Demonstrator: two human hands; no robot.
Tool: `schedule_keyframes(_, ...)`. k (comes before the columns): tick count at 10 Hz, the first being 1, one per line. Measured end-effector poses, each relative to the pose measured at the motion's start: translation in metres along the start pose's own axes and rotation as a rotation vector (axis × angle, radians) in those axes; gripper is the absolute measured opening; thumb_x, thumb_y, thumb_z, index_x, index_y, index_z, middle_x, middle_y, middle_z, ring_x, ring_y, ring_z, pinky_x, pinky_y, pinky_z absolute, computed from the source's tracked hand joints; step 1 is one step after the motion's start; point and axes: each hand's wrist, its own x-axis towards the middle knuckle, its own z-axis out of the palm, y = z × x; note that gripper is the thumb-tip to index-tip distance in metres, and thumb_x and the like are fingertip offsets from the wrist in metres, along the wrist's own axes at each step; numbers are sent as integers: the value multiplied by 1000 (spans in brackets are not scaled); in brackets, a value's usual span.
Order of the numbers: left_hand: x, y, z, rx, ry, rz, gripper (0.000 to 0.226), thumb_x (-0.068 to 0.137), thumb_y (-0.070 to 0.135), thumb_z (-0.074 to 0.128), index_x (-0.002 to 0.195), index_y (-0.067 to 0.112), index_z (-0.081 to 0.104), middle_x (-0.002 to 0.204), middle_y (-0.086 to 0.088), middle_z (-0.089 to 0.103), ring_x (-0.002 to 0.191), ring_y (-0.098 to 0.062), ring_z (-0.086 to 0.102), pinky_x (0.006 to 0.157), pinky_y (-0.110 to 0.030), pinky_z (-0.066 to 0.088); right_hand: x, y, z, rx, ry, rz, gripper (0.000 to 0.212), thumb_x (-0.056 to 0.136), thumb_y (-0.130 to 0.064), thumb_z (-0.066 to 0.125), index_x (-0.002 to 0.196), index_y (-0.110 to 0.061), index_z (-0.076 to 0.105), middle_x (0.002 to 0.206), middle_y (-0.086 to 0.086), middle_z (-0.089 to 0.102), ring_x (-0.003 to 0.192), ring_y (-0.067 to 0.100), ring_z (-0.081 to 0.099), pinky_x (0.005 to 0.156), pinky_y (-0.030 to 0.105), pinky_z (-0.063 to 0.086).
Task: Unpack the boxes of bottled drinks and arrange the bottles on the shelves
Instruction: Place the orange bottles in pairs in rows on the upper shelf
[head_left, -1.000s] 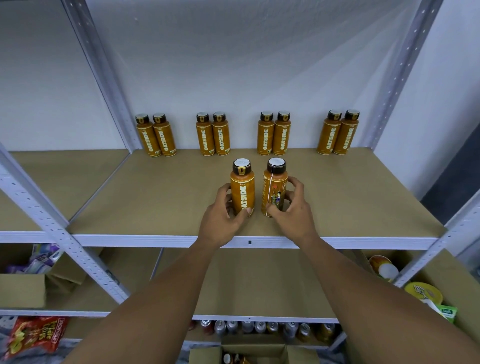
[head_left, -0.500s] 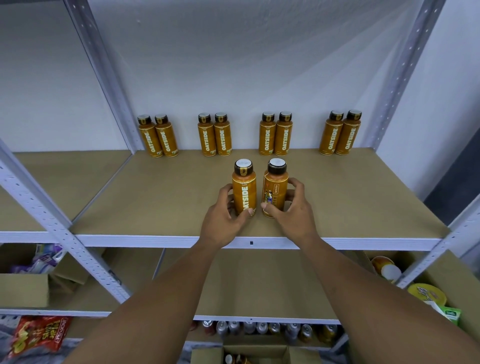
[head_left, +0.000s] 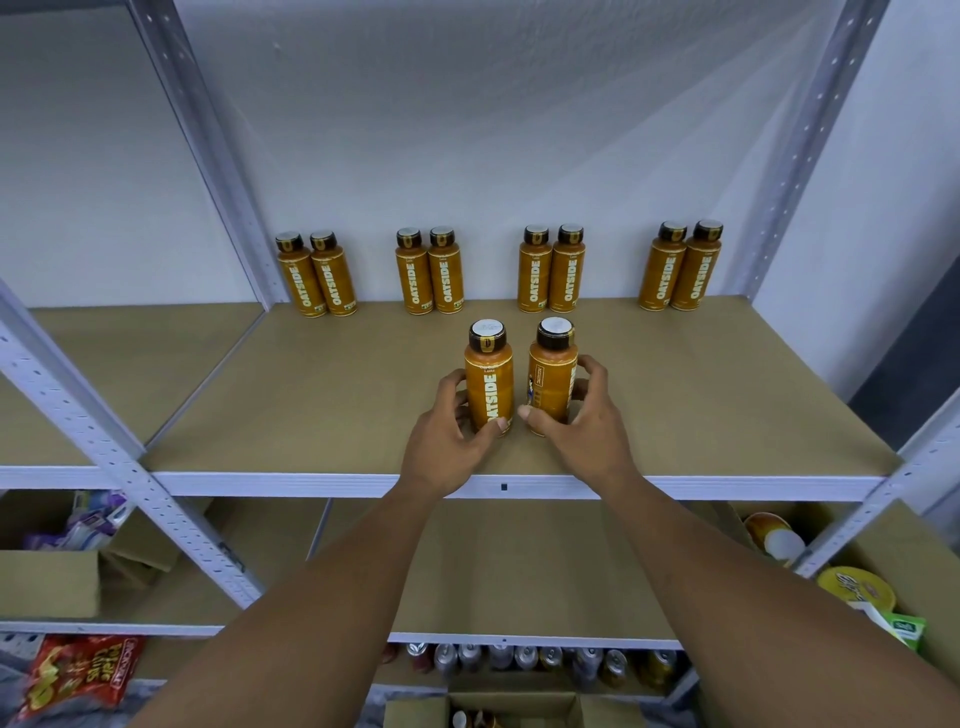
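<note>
In the head view, two orange bottles are seen standing upright, side by side, near the front of the upper shelf (head_left: 311, 405), with a narrow gap between them. The left bottle (head_left: 488, 379) is gripped by the left hand (head_left: 447, 441): its fingers (head_left: 453, 382) are curled round the bottle's left side and the thumb is pressed against the lower front, just under the white "OATSIDE" lettering. The right bottle (head_left: 551, 379) is gripped by the right hand (head_left: 582, 431): its fingers (head_left: 592, 366) are wrapped round the right side and the thumb is laid on the lower front. This bottle is turned so that a small picture and fine print face the camera instead of the brand name. Both bottles are closed with dark caps with white tops, and both bases appear to rest on the shelf board.

Along the back of the same shelf, against the wall, eight more bottles of the same kind are lined up in four pairs: a far-left pair (head_left: 316, 275), a second pair (head_left: 429, 273), a third pair (head_left: 551, 270) and a far-right pair (head_left: 680, 267). Within each pair the bottles touch or nearly touch, while the pairs are set well apart.

Below, a row of cans (head_left: 519, 657) is seen on a lower shelf, and an open cardboard box (head_left: 514, 709) is visible at the bottom edge. A red snack bag (head_left: 78, 675) lies at the lower left.
</note>
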Motion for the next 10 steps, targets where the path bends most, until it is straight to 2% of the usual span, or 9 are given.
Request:
schedule_keyframes(1, 0, 0, 0, 4, -2, -2, 86, 89, 46, 76, 156, 29, 25, 154, 0, 49, 136, -22, 54, 110, -38, 48, 0, 3, 0, -1, -12, 0, 89, 85, -40, 80, 151, -37, 20, 153, 1, 49, 135, 24, 52, 101, 33, 48)
schedule_keyframes(2, -1, 1, 0, 7, -3, -4, 86, 89, 47, 75, 157, 29, 24, 155, 0, 49, 137, -22, 53, 111, -39, 47, 0, 5, 1, -21, -11, -4, 84, 87, -35, 79, 149, -35, 22, 147, 3, 54, 129, 25, 57, 95, 29, 50)
schedule_keyframes(4, -1, 0, 0, -4, -7, -1, 85, 88, 47, 76, 155, 31, 26, 153, 2, 51, 135, -20, 54, 107, -35, 48, 0, 1, 1, -15, 2, -17, 95, 80, -50, 83, 151, -30, 24, 151, -2, 46, 131, 17, 49, 97, 28, 46)
schedule_keyframes(7, -1, 2, 0, -3, 1, -6, 85, 89, 45, 76, 156, 29, 25, 154, 0, 50, 135, -22, 54, 111, -39, 48, 0, 5, 0, -18, 30, -17, 81, 87, -32, 79, 149, -32, 28, 146, 1, 51, 129, 19, 53, 99, 35, 51)
schedule_keyframes(9, -2, 2, 0, -7, -2, -3, 85, 89, 45, 76, 156, 29, 26, 153, 1, 51, 135, -20, 54, 108, -34, 47, -1, 3, -1, -18, 18, -22, 79, 84, -40, 81, 147, -28, 35, 144, 1, 54, 120, 15, 55, 94, 28, 49)
schedule_keyframes(10, -2, 2, 0, -2, -3, -2, 85, 89, 46, 76, 156, 29, 26, 153, 1, 50, 135, -21, 54, 110, -37, 48, -2, 2, -1, -26, 15, -25, 79, 83, -42, 82, 147, -27, 36, 144, 1, 54, 121, 17, 56, 94, 29, 50)
